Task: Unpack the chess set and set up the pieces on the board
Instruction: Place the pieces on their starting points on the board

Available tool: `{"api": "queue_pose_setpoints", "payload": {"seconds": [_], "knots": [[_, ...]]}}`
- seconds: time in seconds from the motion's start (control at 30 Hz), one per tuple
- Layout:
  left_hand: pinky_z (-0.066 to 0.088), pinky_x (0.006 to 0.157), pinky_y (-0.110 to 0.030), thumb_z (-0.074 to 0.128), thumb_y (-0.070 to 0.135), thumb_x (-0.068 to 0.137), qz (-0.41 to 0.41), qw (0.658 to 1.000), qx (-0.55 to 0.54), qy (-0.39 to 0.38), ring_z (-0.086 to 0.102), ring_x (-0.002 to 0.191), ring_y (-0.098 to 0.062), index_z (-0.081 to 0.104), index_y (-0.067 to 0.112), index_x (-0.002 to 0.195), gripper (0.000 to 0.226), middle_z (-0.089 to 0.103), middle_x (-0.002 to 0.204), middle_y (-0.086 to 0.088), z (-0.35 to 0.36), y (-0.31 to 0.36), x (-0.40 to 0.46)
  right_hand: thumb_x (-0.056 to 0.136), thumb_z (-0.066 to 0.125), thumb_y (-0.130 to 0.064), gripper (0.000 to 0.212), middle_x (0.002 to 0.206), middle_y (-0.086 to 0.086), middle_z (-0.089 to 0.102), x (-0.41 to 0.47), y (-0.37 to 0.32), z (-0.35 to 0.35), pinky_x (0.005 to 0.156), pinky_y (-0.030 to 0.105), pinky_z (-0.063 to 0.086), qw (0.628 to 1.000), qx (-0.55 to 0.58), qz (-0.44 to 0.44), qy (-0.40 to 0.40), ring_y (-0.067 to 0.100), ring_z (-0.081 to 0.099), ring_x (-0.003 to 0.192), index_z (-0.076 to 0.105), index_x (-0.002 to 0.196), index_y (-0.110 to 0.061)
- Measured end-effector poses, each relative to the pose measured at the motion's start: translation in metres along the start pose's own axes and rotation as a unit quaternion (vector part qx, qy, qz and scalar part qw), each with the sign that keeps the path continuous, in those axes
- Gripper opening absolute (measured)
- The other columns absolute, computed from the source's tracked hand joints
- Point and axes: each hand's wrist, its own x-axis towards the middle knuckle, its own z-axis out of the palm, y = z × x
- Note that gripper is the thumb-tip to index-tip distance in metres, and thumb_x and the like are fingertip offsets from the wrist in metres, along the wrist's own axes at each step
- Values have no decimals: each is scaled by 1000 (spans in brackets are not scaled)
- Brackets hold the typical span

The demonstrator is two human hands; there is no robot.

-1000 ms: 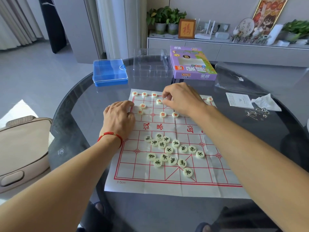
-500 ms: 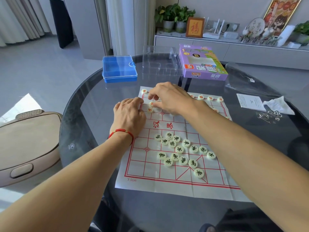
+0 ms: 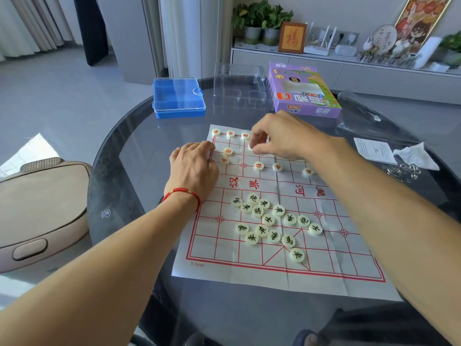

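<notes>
While right hand (image 3: 282,136) pinches small red piece (image 3: 250,146) near far edge of board (image 3: 324,265), left hand (image 3: 194,166) rests curled on board's left edge; cannot tell if holding anything. Black pieces (image 3: 268,219) heaped mid-board. Discs light, hard, smooth; pinch by rims.

A home living room. A round glass table (image 3: 119,171) stands on a grey tiled floor, with curtains (image 3: 22,23) at the left. Behind it, a low sideboard (image 3: 349,71) carries potted plants (image 3: 262,21), a framed calligraphy plaque (image 3: 292,38) and a Wi-Fi router (image 3: 318,46).
</notes>
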Motion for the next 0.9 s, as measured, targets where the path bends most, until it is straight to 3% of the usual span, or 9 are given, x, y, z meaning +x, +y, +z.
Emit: {"api": "queue_pose_setpoints", "payload": {"seconds": [0.13,0.33,0.5,0.67,0.9], "knots": [[26,116,-44,43,12,97,1,1000,2,-2,50,128,-25,61,21,130,39,59,139,-2,1,0,0,88,78,-26,4,88,-8,72,-13,13,0,74,32,52,1000,10,21,2,13,68,87,78,92,-26],[28,115,-44,43,13,97,-1,1000,3,-4,51,126,-24,62,22,127,36,60,137,0,1,0,-1,84,78,-44,21,91,-10,69,-20,0,19,73,33,50,1000,-22,-4,-19,14,64,86,74,95,-27],[28,115,-43,44,14,97,-1,1000,4,-1,51,126,-24,62,21,126,36,60,137,0,1,-1,0,88,76,-28,13,93,-11,67,-14,4,14,77,35,53,1000,-13,-22,-10,12,61,86,75,100,-25],[28,115,-43,46,14,95,1,1000,2,2,51,127,-24,63,20,126,36,60,138,-1,1,-1,1,87,74,-8,24,94,-3,69,14,33,-2,84,37,58,994,57,20,92,14,64,87,74,108,-18],[26,116,-42,47,13,94,-5,1000,-3,3,49,129,-23,63,20,127,37,59,138,0,-1,0,1,88,74,-2,33,101,-1,69,46,34,11,88,35,58,999,25,-3,26,13,66,92,71,117,-18]]}}
